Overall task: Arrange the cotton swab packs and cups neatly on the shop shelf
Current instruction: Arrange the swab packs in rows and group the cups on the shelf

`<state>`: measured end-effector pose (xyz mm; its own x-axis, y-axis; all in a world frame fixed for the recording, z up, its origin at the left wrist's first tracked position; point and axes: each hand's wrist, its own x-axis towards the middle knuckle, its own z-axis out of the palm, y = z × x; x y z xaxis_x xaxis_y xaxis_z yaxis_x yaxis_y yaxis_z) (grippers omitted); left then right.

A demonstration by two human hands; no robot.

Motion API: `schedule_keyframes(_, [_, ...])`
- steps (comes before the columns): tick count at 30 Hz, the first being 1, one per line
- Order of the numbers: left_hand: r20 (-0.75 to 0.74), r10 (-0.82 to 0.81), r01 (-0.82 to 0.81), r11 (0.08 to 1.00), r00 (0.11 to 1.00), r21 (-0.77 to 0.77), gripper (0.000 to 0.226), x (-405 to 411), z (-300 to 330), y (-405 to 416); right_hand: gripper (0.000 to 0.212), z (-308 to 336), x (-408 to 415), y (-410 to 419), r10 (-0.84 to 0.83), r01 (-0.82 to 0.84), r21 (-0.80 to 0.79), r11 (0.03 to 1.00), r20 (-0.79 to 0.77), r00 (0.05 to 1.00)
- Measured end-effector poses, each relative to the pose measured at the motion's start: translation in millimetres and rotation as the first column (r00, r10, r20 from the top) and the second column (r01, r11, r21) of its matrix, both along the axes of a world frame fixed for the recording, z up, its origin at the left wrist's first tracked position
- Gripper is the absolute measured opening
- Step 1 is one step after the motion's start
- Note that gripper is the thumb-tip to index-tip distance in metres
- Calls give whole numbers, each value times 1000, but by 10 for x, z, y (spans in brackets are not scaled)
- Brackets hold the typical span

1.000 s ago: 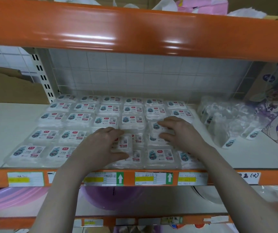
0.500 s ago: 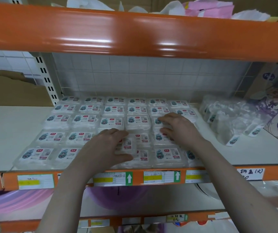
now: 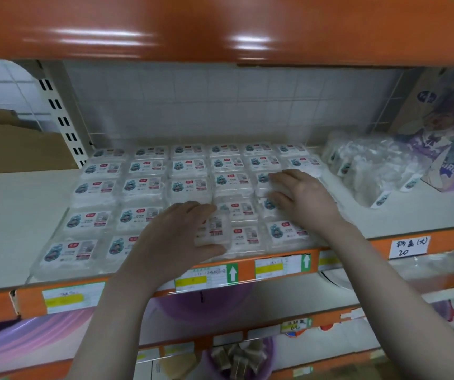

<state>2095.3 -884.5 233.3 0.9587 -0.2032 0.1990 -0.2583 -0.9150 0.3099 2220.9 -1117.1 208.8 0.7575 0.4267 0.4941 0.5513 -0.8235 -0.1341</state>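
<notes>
1. Your left hand (image 3: pixel 173 237) reaches palm down over the front of the cotton swab packs (image 3: pixel 143 185), thumb and curled fingers gripping one tilted pack (image 3: pixel 215 229)
2. Your right hand (image 3: pixel 302 198) lies flat on packs right of it, fingers straight and slightly spread
3. The packs are clear, squarish, glossy boxes with white labels, gridded on the white shelf (image 3: pixel 9 215)
4. Crinkly clear-wrapped cups (image 3: pixel 368 165) lie right of the grid

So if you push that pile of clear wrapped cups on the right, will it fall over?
Probably it slumps, not tips: the clear wrapped cups already lie in a loose heap. The shiny wrap looks slippery, so they would likely slide. They look thin, probably light.
</notes>
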Motion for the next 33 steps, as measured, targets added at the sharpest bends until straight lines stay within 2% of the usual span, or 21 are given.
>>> schedule_keyframes(6, [18, 15, -15, 1000, 1000, -2, 70, -16, -8, -134, 30, -108, -272, -385, -143, 135, 75, 988, 115, 983])
schedule_keyframes(11, [79, 69, -70, 998, 995, 8, 88, -16, -22, -435, 28, -184, -437, -810, -233, 214, 111, 971, 214, 949])
schedule_keyframes(17, [73, 99, -103, 993, 992, 50, 77, 13, -43, -1049, 33, -262, -564, -1317, -203, 178, 119, 977, 253, 946])
schedule_keyframes(33, [110, 170, -177, 983, 979, 53, 72, 649, -1, -2157, 40, -408, -358, -2076, -181, 154, 122, 980, 254, 950])
